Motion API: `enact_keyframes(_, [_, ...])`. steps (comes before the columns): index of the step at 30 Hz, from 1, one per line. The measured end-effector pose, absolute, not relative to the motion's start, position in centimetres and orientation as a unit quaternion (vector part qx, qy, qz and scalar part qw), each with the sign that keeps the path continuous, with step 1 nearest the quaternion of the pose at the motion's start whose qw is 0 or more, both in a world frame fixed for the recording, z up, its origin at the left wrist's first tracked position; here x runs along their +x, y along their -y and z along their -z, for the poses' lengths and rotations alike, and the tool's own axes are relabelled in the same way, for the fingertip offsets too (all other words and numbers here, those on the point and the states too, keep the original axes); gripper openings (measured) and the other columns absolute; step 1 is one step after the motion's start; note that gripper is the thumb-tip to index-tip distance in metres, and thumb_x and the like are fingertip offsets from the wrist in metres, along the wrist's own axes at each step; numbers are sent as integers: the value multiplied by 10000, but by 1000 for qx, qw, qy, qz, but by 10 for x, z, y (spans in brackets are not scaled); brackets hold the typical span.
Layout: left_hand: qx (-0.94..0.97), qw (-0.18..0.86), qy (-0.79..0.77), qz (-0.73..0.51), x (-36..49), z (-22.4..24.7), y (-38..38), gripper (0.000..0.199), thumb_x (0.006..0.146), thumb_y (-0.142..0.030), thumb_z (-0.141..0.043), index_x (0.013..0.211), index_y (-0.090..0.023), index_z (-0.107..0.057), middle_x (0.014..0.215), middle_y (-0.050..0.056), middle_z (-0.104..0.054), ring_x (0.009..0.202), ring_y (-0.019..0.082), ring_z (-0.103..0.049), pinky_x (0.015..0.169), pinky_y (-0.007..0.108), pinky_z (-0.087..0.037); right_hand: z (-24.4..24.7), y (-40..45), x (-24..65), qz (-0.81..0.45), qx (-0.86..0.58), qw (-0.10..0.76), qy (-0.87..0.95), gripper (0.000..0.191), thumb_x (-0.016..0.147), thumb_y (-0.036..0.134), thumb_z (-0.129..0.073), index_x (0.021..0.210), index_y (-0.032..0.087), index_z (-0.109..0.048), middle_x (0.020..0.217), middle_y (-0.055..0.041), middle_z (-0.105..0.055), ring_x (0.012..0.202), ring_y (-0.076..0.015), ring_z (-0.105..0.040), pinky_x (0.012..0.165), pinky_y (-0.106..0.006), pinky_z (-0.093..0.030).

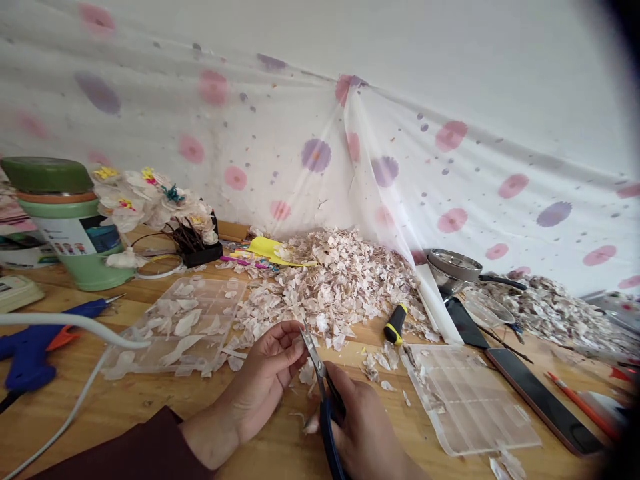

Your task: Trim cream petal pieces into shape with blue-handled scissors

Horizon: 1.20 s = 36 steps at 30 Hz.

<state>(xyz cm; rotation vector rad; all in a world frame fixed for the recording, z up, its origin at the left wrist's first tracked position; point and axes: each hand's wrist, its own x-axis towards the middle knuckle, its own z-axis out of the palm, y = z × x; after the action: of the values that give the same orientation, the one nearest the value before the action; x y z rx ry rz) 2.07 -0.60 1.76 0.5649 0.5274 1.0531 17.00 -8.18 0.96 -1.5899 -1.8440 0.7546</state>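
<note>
My right hand [367, 427] grips scissors [327, 417] with dark blue handles, fingers wrapped round the loops. Their metal blades point up and away, with the tips beside the fingertips of my left hand [265, 380]. The left thumb and fingers are pinched together; whatever they hold is too small or hidden to name. Just beyond both hands lies a large heap of thin, pale, curled flakes [345, 280]. More flakes lie scattered on the wooden table [260, 440] around my hands.
Left: a clear compartment tray [227, 293] with flakes, a blue glue gun [30, 357], a white cable [70, 420], a green canister [85, 233] and flake flowers [150, 197]. Right: a yellow-black handle [395, 325], another clear tray [480, 407], a phone [543, 400] and a metal pan [445, 270].
</note>
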Motion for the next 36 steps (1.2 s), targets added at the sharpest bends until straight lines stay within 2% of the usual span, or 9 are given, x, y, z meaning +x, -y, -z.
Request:
enact_keyframes(4, [262,792,-249,-492,20,-16,6,315,575,-150,-882,831,-177,-701,800,-4,-688,737,101,-628,693,187,-535,-11,82,169,-300,-595,307,679,133,821,320,-590,891,215,-547,682,-4,-636,598,-164,-544,582,-236,-403])
enact_keyframes(9, [281,781,-266,-490,19,-18,5,341,559,-183,-889,838,-179,-694,738,-25,-655,668,83,-599,650,177,-512,-13,84,170,-369,-565,357,646,174,812,261,-592,971,191,-574,744,-2,-617,642,-152,-548,617,-224,-431])
enact_keyframes(13, [315,769,-284,-478,15,-21,1,370,552,-190,-883,863,-181,-683,734,-27,-650,658,84,-583,623,175,-481,-15,86,173,-368,-560,389,632,135,815,285,-608,907,192,-578,747,10,-585,653,-140,-508,608,-216,-399])
enact_keyframes(16, [354,754,-282,-477,12,-22,-3,352,592,-202,-855,897,-188,-681,752,-24,-649,668,86,-571,643,183,-464,-18,87,177,-366,-572,382,627,172,793,313,-636,897,193,-569,684,39,-521,608,-126,-430,558,-221,-340])
enact_keyframes(21, [436,701,-297,-480,7,-22,-7,281,675,-211,-796,933,-203,-684,822,-2,-661,782,124,-584,730,216,-456,-26,89,180,-391,-574,352,628,210,709,240,-692,840,218,-529,620,72,-451,552,-108,-354,493,-215,-266])
enact_keyframes(29, [504,671,-291,-459,4,-18,-7,262,737,-239,-745,987,-231,-670,837,9,-662,809,162,-591,736,255,-451,-31,88,179,-376,-576,319,652,208,728,323,-698,795,211,-535,621,70,-441,549,-105,-328,502,-231,-252])
enact_keyframes(36, [506,672,-290,-456,2,-19,-12,284,734,-242,-750,1003,-220,-660,827,11,-656,795,161,-582,740,256,-452,-30,88,180,-363,-579,316,658,199,739,313,-702,813,211,-548,618,74,-447,543,-104,-328,501,-233,-239])
